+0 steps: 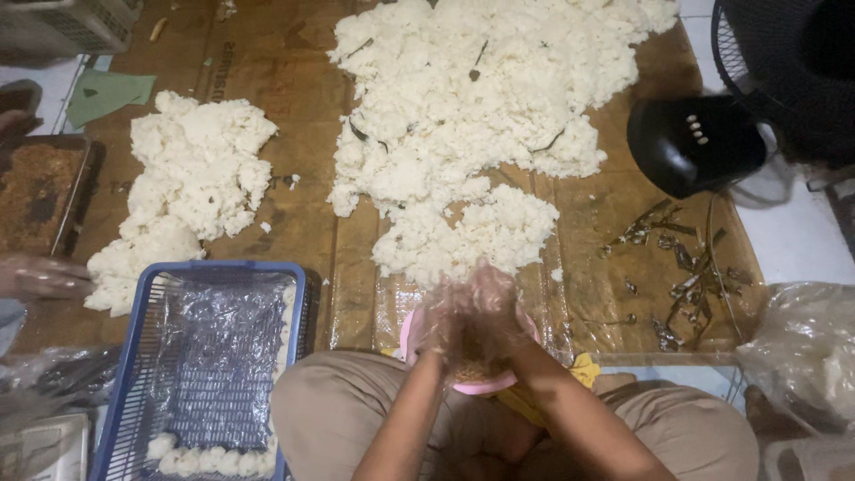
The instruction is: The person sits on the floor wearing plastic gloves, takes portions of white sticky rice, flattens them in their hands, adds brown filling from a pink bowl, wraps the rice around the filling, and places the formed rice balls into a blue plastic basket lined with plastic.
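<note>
My left hand (439, 322) and my right hand (500, 313) are pressed together in thin clear plastic gloves, just above a small pink bowl (485, 384) on my lap. They are cupped around something I cannot make out, possibly a lump of rice. Right in front of them lies a big heap of white cooked rice (463, 116) spread on plastic-covered brown cardboard (303, 223). A smaller rice heap (183, 187) lies to the left. A blue plastic basket (207, 356) lined with clear film stands by my left knee, with several white rice balls (209, 460) along its near and right edges.
A tray of brown filling (36, 191) sits at the far left, with another person's gloved hand (40, 276) below it. A black fan base (695, 142) stands at the upper right. Dried leaf scraps (677, 267) lie right of the rice. A clear bag (806, 343) sits at the right edge.
</note>
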A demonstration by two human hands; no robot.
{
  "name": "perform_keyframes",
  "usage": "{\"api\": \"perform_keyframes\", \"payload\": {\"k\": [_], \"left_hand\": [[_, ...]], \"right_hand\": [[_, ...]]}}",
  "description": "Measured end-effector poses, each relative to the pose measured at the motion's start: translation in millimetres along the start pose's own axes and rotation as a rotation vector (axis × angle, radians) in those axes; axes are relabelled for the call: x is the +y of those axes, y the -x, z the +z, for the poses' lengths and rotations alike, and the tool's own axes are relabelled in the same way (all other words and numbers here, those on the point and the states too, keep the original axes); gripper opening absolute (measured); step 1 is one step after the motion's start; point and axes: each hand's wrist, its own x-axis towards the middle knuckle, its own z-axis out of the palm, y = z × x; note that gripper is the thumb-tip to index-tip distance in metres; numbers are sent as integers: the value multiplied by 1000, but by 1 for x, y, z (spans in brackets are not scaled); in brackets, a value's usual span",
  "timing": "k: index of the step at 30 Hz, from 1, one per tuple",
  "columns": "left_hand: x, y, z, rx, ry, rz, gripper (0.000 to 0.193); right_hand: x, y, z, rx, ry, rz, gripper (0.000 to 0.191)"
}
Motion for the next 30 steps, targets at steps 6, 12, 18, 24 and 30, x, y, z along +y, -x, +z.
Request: {"api": "perform_keyframes", "payload": {"k": [6,12,18,24,30], "left_hand": [[21,-14,18,163,-18,154,36],[11,-18,23,48,-170,353,35],[15,-23,21,154,-522,215,37],[10,-3,12,-35,-552,334,37],[59,18,-19,-37,-659,615,37]], "right_hand": [[-7,13,-20,6,-42,-229,38],[-10,28,-42,317,167,-482,40],[30,3,-27,-169,43,-3,28],[102,-69,-21,-197,468,339,31],[100,-100,5,-525,797,427,34]]}}
